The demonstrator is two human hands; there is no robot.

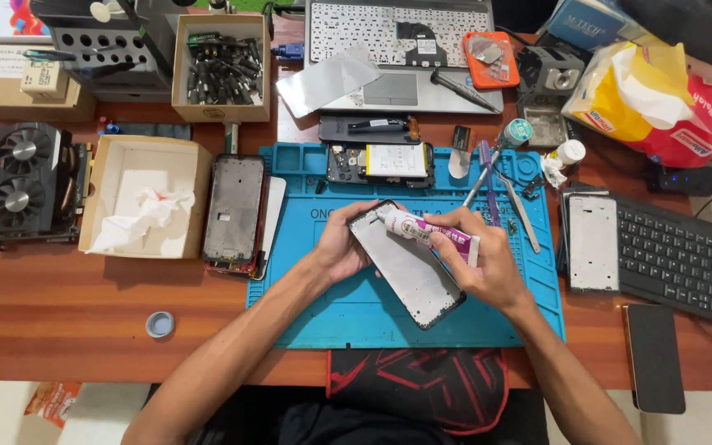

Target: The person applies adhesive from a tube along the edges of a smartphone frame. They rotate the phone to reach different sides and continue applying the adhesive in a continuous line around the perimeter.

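Head view: left hand [341,247] grips the top edge of a phone frame [409,268] held tilted over the blue mat [356,317]. Right hand [488,264] clasps a white-and-purple glue tube [426,231], nozzle at the frame's upper corner. Gluing looks barely started; no bead visible. Opened phone [381,162] with battery lies beyond, unassembled.

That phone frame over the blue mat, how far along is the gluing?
Done: the phone is opened, its board and battery lying apart on the mat. In hand: the left hand steadies the phone frame while the right hand holds the glue tube at its top edge. Left: the parts are not yet together.
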